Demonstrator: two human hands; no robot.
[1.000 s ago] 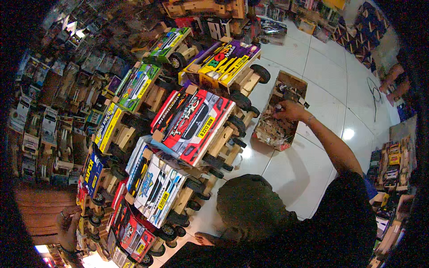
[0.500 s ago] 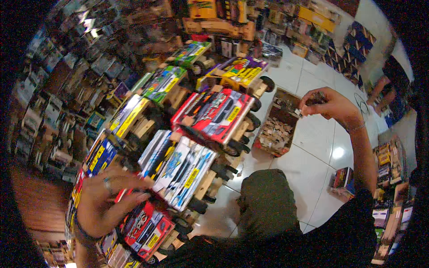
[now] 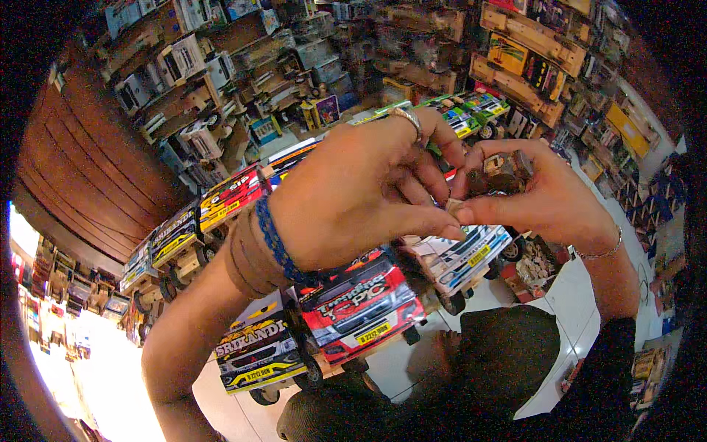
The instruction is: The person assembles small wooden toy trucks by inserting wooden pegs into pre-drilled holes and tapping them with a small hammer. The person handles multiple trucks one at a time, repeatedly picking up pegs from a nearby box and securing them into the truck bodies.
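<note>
My two hands meet fingertip to fingertip above rows of toy trucks. Between the right thumb and fingers is a small pale wooden piece (image 3: 455, 207), mostly hidden by the fingers. My right hand (image 3: 549, 195) pinches it, with a chunky brown object (image 3: 507, 174) resting against its fingers, perhaps a large ring. My left hand (image 3: 339, 195) comes in from the left, fingers bent and thumb tip at the same piece. Below the hands are a red toy truck (image 3: 361, 306), a black-and-yellow toy truck (image 3: 261, 350) and a white-and-blue toy truck (image 3: 468, 258).
A box of loose wooden bits (image 3: 536, 269) stands on the tiled floor (image 3: 571, 306) beyond the trucks. Shelves with more toy vehicles (image 3: 195, 74) line the back. My knees (image 3: 512, 339) show low in the view. More toy trucks (image 3: 232, 199) continue leftward.
My right hand has moved from above the box over to the trucks. The left hand has risen to meet it at the small piece. The view has swung left.
</note>
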